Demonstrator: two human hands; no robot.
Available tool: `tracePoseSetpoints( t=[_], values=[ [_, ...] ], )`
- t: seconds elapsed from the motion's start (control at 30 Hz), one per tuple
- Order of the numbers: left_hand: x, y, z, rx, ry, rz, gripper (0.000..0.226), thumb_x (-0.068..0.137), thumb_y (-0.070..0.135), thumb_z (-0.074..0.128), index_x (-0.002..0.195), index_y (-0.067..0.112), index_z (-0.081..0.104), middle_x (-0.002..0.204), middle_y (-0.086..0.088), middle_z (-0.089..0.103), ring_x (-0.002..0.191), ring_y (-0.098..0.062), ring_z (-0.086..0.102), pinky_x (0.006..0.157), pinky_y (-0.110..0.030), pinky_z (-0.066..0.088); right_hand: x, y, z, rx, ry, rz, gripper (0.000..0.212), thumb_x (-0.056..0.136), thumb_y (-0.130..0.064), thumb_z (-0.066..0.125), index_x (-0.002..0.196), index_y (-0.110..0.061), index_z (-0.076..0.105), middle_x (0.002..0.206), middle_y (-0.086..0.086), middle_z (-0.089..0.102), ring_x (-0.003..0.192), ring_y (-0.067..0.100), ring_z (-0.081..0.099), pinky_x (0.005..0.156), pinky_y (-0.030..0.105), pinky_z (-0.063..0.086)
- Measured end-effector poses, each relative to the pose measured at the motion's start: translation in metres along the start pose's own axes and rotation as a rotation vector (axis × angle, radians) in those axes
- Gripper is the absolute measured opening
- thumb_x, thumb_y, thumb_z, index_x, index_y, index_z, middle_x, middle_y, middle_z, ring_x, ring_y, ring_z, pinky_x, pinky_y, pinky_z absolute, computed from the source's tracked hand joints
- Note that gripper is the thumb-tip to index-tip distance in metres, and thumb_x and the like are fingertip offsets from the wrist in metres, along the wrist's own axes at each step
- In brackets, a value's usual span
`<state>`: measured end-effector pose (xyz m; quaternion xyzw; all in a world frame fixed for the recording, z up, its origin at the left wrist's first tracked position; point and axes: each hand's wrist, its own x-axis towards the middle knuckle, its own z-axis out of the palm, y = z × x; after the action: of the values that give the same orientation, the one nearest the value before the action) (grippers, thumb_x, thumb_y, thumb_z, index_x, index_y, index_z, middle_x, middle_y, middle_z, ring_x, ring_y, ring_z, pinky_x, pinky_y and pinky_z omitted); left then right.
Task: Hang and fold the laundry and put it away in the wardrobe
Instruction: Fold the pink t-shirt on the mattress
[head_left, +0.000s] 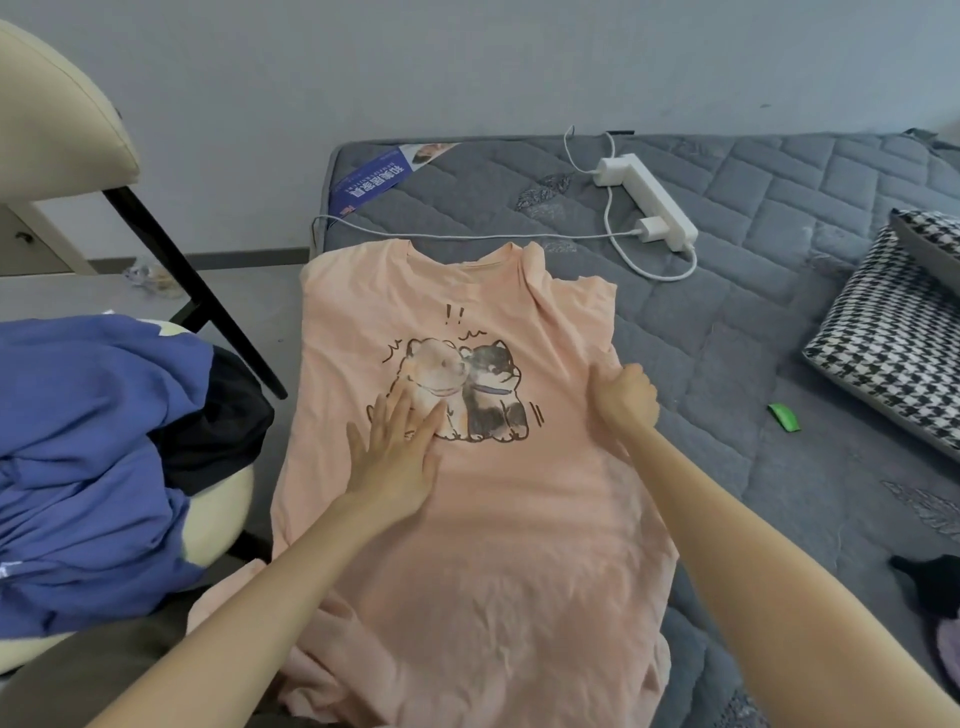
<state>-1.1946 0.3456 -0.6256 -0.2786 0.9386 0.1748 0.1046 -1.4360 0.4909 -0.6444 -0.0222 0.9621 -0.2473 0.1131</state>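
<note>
A peach T-shirt (493, 525) with a print of two cartoon dogs lies face up on the grey mattress (779, 322), collar toward the wall. Its right sleeve is folded in over the body. My left hand (397, 457) rests flat on the shirt just left of the print, fingers spread. My right hand (623, 400) grips the shirt's right edge near the folded sleeve, fingers curled into the fabric. The shirt's hem hangs over the near edge of the mattress.
A white power strip (649, 200) with a charger and cables lies on the mattress behind the shirt. A houndstooth pillow (893, 332) and a small green item (784, 417) are at the right. Blue and black clothes (93, 447) are piled on a cream chair (52, 93) at the left. Dark garments (935, 582) sit at the far right.
</note>
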Motion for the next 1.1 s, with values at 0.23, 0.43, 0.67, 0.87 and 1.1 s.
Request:
tracePoseSetpoints(
  t=[0.23, 0.43, 0.67, 0.87, 1.1],
  values=[
    [0.021, -0.002, 0.014, 0.027, -0.013, -0.008, 0.052, 0.101, 0.042, 0.018, 0.148, 0.043, -0.003, 0.156, -0.001, -0.024, 0.142, -0.029, -0.025, 0.112, -0.060, -0.001, 0.032, 0.015, -0.004, -0.132, 0.162, -0.108, 0.030, 0.101, -0.038, 0.026, 0.086, -0.013, 0.032, 0.073, 0.007, 0.046, 0.063, 0.026, 0.043, 0.059, 0.036, 0.033],
    [0.043, -0.003, 0.029, 0.012, -0.029, -0.083, 0.053, 0.099, 0.050, 0.016, 0.146, 0.045, -0.009, 0.155, 0.000, -0.027, 0.142, -0.033, -0.024, 0.107, -0.066, -0.005, 0.037, 0.021, 0.003, -0.087, 0.226, -0.029, 0.028, 0.101, -0.037, 0.026, 0.090, -0.012, 0.034, 0.071, 0.006, 0.045, 0.066, 0.027, 0.045, 0.061, 0.037, 0.034],
    [0.079, 0.006, 0.021, 0.018, -0.099, -0.131, 0.083, 0.081, 0.078, 0.023, 0.137, 0.045, -0.029, 0.148, -0.001, -0.041, 0.136, -0.042, -0.031, 0.097, -0.076, -0.008, 0.068, -0.003, -0.012, 0.373, -0.088, 0.039, 0.035, 0.076, -0.047, 0.058, 0.093, -0.017, 0.049, 0.100, 0.001, 0.050, 0.088, 0.022, 0.049, 0.077, 0.036, 0.044],
    [0.096, 0.000, 0.020, -0.015, -0.187, -0.073, 0.104, 0.056, 0.095, 0.032, 0.121, 0.059, -0.040, 0.127, 0.005, -0.059, 0.127, -0.043, -0.043, 0.091, -0.077, -0.016, 0.105, -0.035, -0.016, 0.600, -0.210, 0.223, 0.035, 0.080, -0.042, 0.066, 0.073, -0.012, 0.049, 0.072, 0.000, 0.047, 0.063, 0.016, 0.045, 0.058, 0.028, 0.036],
    [0.097, -0.002, 0.022, -0.062, -0.179, -0.069, 0.104, 0.044, 0.098, 0.026, 0.120, 0.065, -0.036, 0.122, 0.014, -0.063, 0.125, -0.036, -0.048, 0.090, -0.074, -0.022, 0.104, -0.033, -0.017, 0.471, 0.284, 0.127, 0.016, 0.098, -0.027, 0.037, 0.090, -0.014, 0.040, 0.082, 0.003, 0.048, 0.080, 0.024, 0.045, 0.071, 0.034, 0.033]
  ],
)
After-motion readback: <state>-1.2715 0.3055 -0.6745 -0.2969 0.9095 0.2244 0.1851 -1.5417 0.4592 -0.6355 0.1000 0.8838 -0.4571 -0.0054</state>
